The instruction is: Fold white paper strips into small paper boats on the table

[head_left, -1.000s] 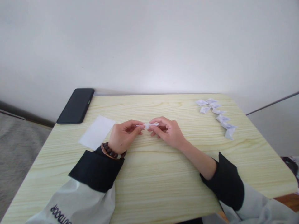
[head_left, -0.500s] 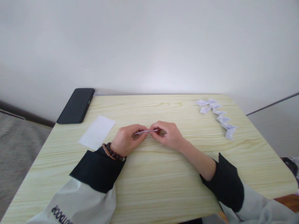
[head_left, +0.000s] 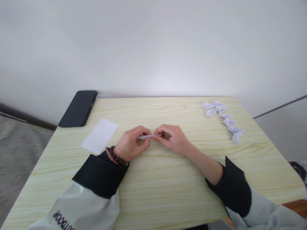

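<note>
Two bare hands together at centre of a pale wood table (head_left: pixel 168 191), seen from a head cam looking down. Between them, a small folded white paper piece (head_left: pixel 149 136), flattened to a thin sliver, low over the tabletop; touching the wood or not, can't tell. Long axis L–R, roughly level, bridging the gap btw both hands. L hand (head_left: pixel 130 145) closed, thumb & forefinger pinching the left end. R hand (head_left: pixel 174 139) closed too, pinching the right end, other fingers curled under. Paper touching both, neither hand nearer. Dark bead bracelet (head_left: pixel 115 157) on L wrist. Well apart to the left: flat white paper sheet (head_left: pixel 100 135), and beyond it a black phone (head_left: pixel 78 108) at the far-left corner. Well apart at far right: loose row of small folded paper shapes (head_left: pixel 224 119). Blank white wall behind.
</note>
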Action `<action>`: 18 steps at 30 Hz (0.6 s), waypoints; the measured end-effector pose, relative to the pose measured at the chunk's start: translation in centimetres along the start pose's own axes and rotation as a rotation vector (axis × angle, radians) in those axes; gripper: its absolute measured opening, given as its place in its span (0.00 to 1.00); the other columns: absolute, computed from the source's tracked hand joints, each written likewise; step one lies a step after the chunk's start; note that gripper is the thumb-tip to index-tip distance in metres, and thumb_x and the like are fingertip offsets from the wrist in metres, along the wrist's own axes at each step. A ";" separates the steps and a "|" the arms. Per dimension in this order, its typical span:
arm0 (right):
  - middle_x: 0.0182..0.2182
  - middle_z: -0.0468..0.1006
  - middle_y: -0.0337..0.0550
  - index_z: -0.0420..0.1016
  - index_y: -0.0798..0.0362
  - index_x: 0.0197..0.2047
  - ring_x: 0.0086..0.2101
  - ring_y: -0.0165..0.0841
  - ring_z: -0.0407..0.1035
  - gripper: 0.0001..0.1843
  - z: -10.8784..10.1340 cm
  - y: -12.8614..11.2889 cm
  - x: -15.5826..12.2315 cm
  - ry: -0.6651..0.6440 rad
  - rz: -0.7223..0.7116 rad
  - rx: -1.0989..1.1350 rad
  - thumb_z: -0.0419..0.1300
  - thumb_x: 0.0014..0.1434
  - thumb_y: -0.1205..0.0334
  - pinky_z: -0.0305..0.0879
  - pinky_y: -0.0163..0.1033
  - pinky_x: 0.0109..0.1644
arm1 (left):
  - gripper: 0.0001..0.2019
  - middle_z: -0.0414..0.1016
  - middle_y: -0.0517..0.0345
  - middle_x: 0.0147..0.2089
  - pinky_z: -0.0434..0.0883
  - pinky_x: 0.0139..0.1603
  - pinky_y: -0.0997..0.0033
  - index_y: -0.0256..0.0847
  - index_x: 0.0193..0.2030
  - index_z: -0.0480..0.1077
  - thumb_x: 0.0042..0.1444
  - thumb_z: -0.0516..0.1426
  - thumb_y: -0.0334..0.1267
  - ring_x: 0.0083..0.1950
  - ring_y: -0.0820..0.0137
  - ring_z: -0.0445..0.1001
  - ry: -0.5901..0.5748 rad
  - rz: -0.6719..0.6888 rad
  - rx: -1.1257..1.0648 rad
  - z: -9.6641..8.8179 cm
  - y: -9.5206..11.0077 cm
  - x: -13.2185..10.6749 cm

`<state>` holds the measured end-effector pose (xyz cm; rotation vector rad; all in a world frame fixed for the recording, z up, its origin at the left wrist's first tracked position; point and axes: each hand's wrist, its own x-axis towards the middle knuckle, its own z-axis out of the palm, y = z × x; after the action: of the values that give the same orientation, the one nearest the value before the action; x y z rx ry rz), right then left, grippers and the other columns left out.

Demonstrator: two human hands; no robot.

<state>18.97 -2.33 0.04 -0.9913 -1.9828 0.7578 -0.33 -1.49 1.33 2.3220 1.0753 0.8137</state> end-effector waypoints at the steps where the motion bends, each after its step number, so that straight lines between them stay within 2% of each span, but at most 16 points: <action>1: 0.26 0.73 0.38 0.72 0.54 0.31 0.25 0.25 0.66 0.05 0.0 0.0 0.0 0.000 0.018 0.001 0.59 0.57 0.63 0.62 0.29 0.30 | 0.05 0.74 0.60 0.30 0.68 0.33 0.77 0.38 0.33 0.69 0.54 0.53 0.35 0.31 0.74 0.71 0.001 -0.011 -0.003 0.0 0.0 0.0; 11: 0.25 0.73 0.38 0.72 0.55 0.31 0.25 0.25 0.65 0.05 -0.2 -0.2 0.3 -0.014 0.072 0.008 0.60 0.56 0.63 0.61 0.29 0.28 | 0.10 0.79 0.57 0.31 0.69 0.32 0.75 0.38 0.33 0.74 0.55 0.56 0.41 0.30 0.71 0.74 0.011 -0.129 -0.079 -0.3 -0.1 0.0; 18: 0.26 0.74 0.38 0.72 0.55 0.32 0.26 0.25 0.66 0.03 -0.1 0.0 0.3 -0.002 0.044 -0.011 0.59 0.56 0.65 0.62 0.29 0.30 | 0.09 0.79 0.58 0.30 0.70 0.33 0.75 0.39 0.32 0.75 0.54 0.56 0.40 0.31 0.71 0.75 0.028 -0.142 -0.078 -0.2 0.2 0.1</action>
<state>18.94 -2.10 0.20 -1.0437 -1.9743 0.7728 -0.31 -1.50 1.66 2.1485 1.1834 0.8206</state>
